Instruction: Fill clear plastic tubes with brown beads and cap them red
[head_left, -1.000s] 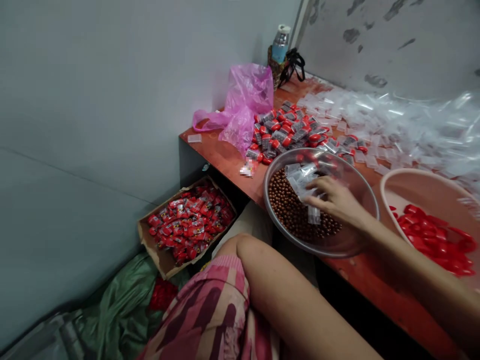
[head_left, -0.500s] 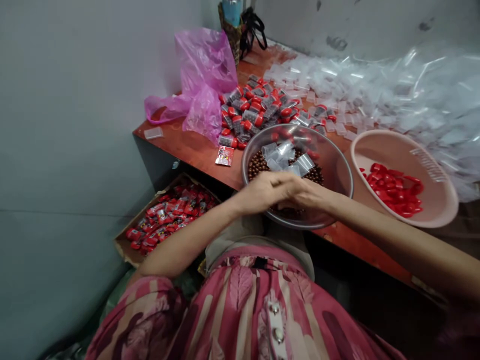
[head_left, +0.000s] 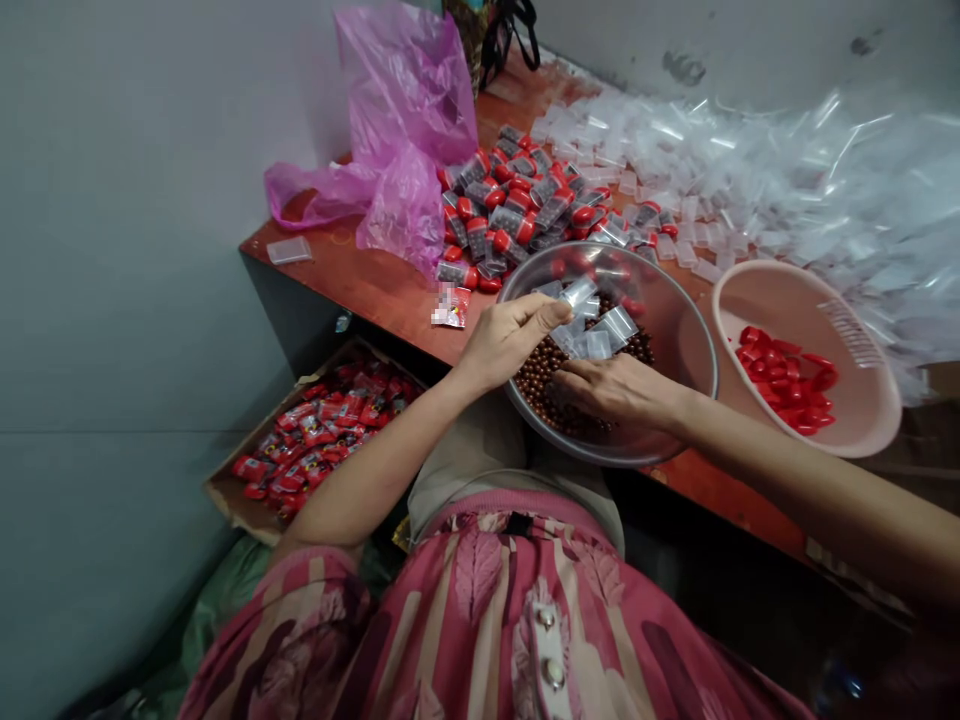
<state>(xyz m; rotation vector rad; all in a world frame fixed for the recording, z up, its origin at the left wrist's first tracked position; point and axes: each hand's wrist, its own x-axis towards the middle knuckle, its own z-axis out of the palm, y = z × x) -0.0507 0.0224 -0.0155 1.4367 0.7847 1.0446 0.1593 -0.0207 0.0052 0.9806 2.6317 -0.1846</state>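
A see-through bowl (head_left: 679,400) sits at the table's front edge with many small round brown balls (head_left: 536,375) in it. Several clear plastic containers (head_left: 598,345) lie on top of the balls. My left hand (head_left: 510,338) is over the bowl's left side, its thumb and fingers closed on a clear plastic container (head_left: 579,293). Lower in the bowl, my right hand (head_left: 619,388) has its fingers curled in among the brown balls; its fingertips are hidden there.
Behind the bowl are piled filled containers with red caps (head_left: 514,215). A pink basin (head_left: 874,400) of red caps (head_left: 787,380) stands to the right, clear empties (head_left: 787,190) behind it. A purple bag (head_left: 405,120) and red sachet (head_left: 452,306) are left; a carton (head_left: 251,515) of red-capped packs sits below.
My hands were together over the bowl and have parted. The left moved up and back with a clear container; the right dropped into the balls. The view has shifted slightly.
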